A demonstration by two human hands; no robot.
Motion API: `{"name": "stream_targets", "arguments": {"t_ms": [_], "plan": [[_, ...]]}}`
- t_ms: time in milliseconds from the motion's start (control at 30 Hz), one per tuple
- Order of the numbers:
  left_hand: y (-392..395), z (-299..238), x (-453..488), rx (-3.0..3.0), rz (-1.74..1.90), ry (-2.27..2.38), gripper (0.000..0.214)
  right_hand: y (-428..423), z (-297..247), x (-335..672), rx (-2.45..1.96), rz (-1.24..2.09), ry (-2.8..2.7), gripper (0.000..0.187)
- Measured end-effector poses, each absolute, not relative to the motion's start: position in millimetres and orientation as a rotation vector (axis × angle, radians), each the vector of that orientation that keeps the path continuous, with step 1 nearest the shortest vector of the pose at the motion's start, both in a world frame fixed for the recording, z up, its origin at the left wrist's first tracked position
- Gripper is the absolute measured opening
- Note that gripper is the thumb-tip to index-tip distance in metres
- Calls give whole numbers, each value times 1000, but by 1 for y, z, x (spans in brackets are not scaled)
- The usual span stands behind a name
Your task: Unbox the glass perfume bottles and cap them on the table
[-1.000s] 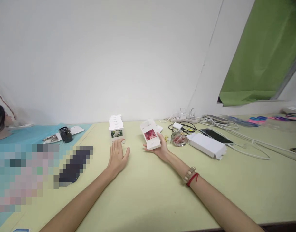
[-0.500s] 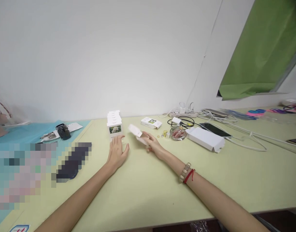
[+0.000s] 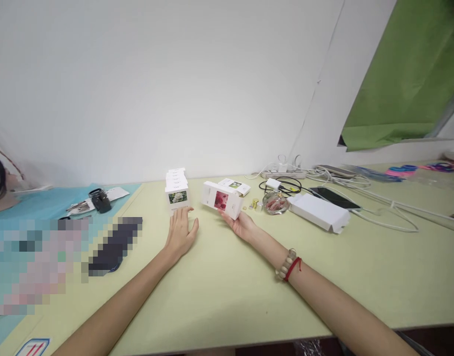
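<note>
A small white carton with a red flower picture [image 3: 222, 200] is held up off the table, tilted, in my right hand [image 3: 243, 226], whose fingers are around its lower right end. My left hand [image 3: 182, 230] lies on the table with its fingers stretched and thumb apart, fingertips at the front of a row of white cartons [image 3: 177, 198]. The front carton of that row carries a white flower picture. Behind the held carton, another white carton with a green picture [image 3: 235, 186] lies flat, partly hidden.
To the right stand a round glass jar [image 3: 275, 202], small gold pieces [image 3: 254, 202], a plain white box [image 3: 318, 212], a phone [image 3: 335, 198], a power strip [image 3: 284, 174] and cables. On the left are a blue sheet [image 3: 117, 197], a dark jar [image 3: 100, 200] and part of a person [image 3: 2, 188].
My right hand has turned the carton so its red flower side now faces me. My left hand stays in place by the row. The whole view has shifted slightly.
</note>
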State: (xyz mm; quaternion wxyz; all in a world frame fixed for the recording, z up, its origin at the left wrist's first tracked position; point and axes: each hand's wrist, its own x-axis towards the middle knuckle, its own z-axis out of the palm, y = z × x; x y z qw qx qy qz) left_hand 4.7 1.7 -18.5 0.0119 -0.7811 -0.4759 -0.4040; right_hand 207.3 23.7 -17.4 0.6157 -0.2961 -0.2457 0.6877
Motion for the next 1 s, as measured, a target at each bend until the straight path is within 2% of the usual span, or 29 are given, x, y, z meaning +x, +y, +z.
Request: {"name": "stream_targets", "arguments": {"t_ms": [133,333,467,600,733,800,933,1000], "plan": [[3,-20,5,-2423,-1233,-1482,25,24,-12,209,-707,1660,-349,32],[2,-18,5,-2304,-1290,-1481,31,18,-6,207,-686,1716,-292,49],[5,-17,2,-2168,-1394,-1505,45,22,-7,208,-682,1759,-344,40],[16,-20,-4,-2040,-1518,-1611,64,37,-12,205,-731,1665,-441,24],[34,-26,-13,-2016,-1667,-1815,76,57,-18,202,-788,1543,-517,21],[44,-29,-20,-2008,-1743,-1924,75,65,-20,202,-808,1513,-553,21],[61,-33,-37,-2135,-1850,-1937,56,71,-22,203,-879,1416,-629,21],[67,-33,-43,-2158,-1884,-1907,52,67,-23,202,-933,1333,-680,29]]}}
